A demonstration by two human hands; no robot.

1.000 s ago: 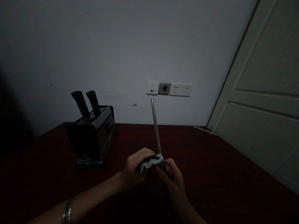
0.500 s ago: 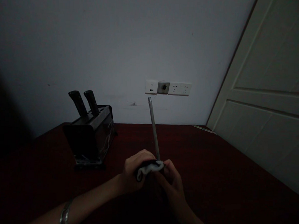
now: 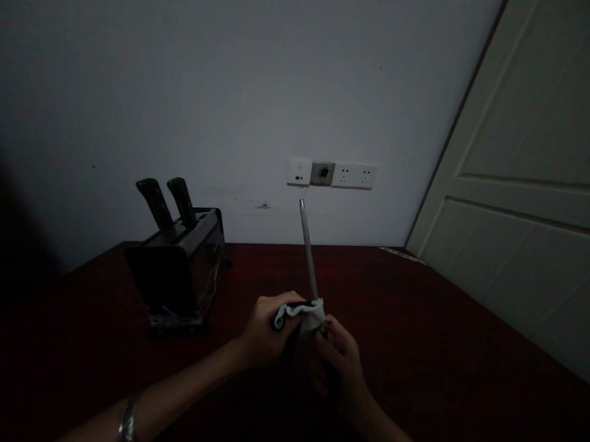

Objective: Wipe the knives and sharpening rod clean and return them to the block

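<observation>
Rod of grey metal [image 3: 308,251], long and slim, held up over a dark red table [image 3: 419,313], roughly midway between left and right edges, tip pointing toward the far edge and leaning a bit left. Rumpled black-and-white cloth [image 3: 312,315] bunched right up against the rod's lower part, with the bare left hand [image 3: 263,333] closed snugly on it. Bare right hand [image 3: 346,359] just beside it, curled tight around the rod's lower end, but honestly too dark down there to make out more. Silver bracelet [image 3: 127,423] on the left forearm, btw. Over toward the table's left edge, a boxy black and silver knife block [image 3: 200,262] with two black handles [image 3: 155,204] sticking up out of the top, well apart from both hands. Pale patterned strip [image 3: 402,255] by the far right corner, white and grey wall sockets [image 3: 344,175] beyond the far edge.
</observation>
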